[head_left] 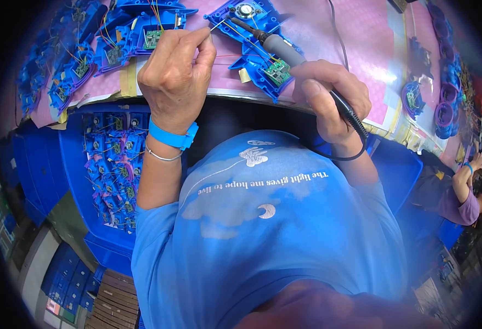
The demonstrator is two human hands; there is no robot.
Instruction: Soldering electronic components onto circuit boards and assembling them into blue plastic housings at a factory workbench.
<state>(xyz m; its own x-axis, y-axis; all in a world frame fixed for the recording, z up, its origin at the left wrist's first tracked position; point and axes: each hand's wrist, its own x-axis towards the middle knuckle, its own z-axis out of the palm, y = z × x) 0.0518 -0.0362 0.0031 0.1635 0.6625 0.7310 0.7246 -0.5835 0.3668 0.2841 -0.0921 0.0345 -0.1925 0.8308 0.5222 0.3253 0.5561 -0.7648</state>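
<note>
My right hand (334, 98) is wrapped round a soldering iron (285, 49) with a grey grip and a black cord. Its dark tip reaches up and left over a blue plastic housing (254, 35), just below a round silver speaker (245, 10). At the housing's lower end sits a green circuit board (277, 71) with thin wires running up from it. My left hand (178, 68), wearing a blue wristband, pinches a thin silvery wire (217, 24) close to the iron's tip. Whether wire and tip touch I cannot tell.
More blue housings with circuit boards (82, 66) lie along the left of the pink-covered table (224, 77). A blue bin (79, 175) of similar parts stands below the table's edge. Blue rings (444, 112) line the right side. Another person (460, 197) sits at the far right.
</note>
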